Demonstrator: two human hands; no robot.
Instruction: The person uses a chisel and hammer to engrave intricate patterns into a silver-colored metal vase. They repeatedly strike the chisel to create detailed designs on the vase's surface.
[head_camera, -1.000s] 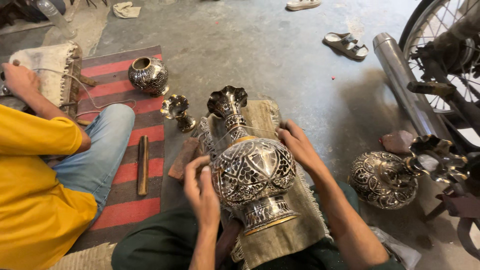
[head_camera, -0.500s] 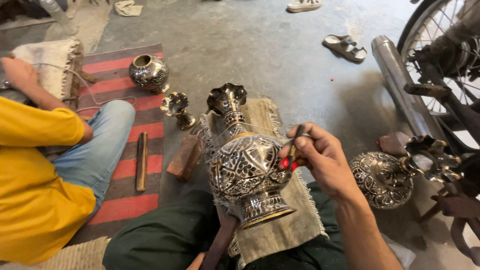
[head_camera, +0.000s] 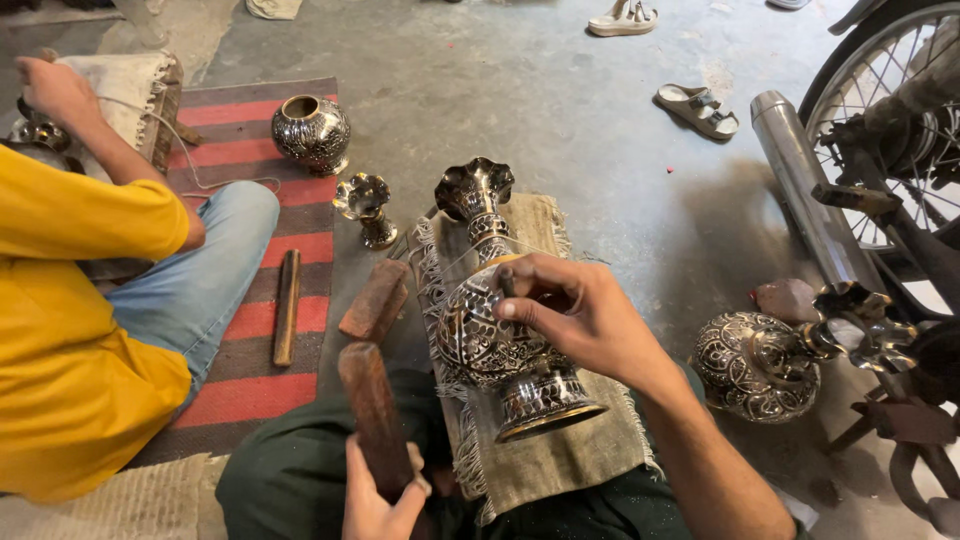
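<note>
Right hand (head_camera: 580, 315) grip closed on tool against engraved vase (head_camera: 490, 340); left hand (head_camera: 375, 500) grips wooden mallet (head_camera: 372, 415).

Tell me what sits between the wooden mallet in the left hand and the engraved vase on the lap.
Nothing visible does. The left hand holds the wooden mallet just left of the engraved vase, with only the burlap cloth fringe between. The right hand rests on the vase's body.

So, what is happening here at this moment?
A person sits on the floor with an engraved metal vase lying on a burlap cloth across the lap. The right hand presses a small tool against the vase body; the left hand grips a wooden mallet. Beside them sits a co-worker in a yellow shirt.
</note>
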